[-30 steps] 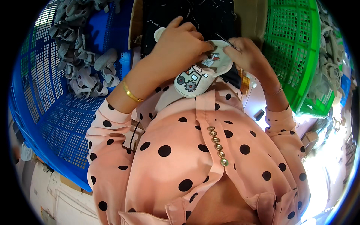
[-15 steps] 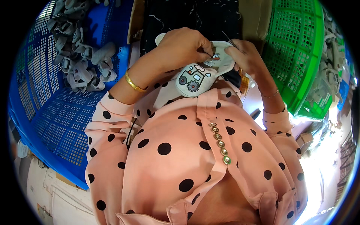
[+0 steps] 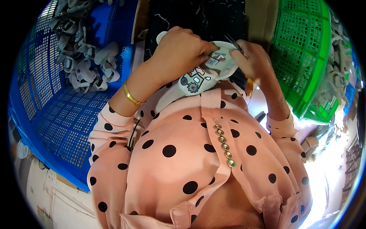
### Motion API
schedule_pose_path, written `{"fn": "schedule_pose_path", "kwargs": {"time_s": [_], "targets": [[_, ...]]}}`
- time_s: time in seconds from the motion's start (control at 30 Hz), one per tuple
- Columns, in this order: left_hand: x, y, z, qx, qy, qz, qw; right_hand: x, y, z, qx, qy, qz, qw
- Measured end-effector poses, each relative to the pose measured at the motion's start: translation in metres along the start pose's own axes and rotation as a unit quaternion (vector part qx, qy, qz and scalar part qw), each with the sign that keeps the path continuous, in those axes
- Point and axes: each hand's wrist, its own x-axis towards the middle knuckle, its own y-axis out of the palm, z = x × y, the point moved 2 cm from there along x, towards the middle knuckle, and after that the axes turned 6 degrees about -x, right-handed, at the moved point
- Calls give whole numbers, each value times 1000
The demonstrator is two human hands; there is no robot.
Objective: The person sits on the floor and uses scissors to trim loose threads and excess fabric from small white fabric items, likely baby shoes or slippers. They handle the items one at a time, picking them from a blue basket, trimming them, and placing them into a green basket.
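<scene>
A small pale grey child's shoe (image 3: 211, 84), with a tractor-and-gears picture on its toe, is tilted between my hands. Its opening faces up, showing a helicopter picture and a small white label inside. My left hand (image 3: 182, 51), a gold bangle at its wrist, grips the near-left side of the shoe with fingers curled; its fingertips are partly hidden. On the other side, my right hand (image 3: 252, 60) is closed around a thin pointed metal tool (image 3: 231, 41), also touching the shoe's rim. The tool's kind cannot be made out. Another pale rounded piece (image 3: 161, 37) shows behind my left wrist.
A blue plastic basket (image 3: 66, 122) on the left holds several grey shoes (image 3: 82, 57). To the right stands a green basket (image 3: 299, 49), with more pale shoes (image 3: 328, 87) beyond it. Dark cloth (image 3: 194, 15) scattered with thread ends lies ahead, beside cardboard (image 3: 261, 19).
The shoe has tipped, so more of its inside and label shows. My left hand has shifted slightly left, and the right hand with the tool has turned a little.
</scene>
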Motion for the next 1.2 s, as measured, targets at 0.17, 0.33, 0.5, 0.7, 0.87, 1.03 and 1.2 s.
{"fn": "schedule_pose_path", "kwargs": {"time_s": [0.17,0.33,0.5,0.7,0.87,1.03,1.2], "targets": [[-5,-9,-8,-101,-26,-90,990,-8,-16,12,11,-36,-138,990],[-4,-7,-16,-98,-70,-189,975,-5,-17,6,135,20,-117,984],[-18,14,-11,-190,-132,-194,953,-10,9,-10,228,24,-10,973],[-17,11,7,-113,-120,-137,977,1,7,4,318,79,67,943],[-11,14,1,14,-158,-94,983,9,9,10,286,67,73,953],[6,31,-1,55,-206,-137,967,10,14,13,315,60,64,945],[14,33,-2,-25,-263,-184,947,4,17,17,388,73,31,918]]}}
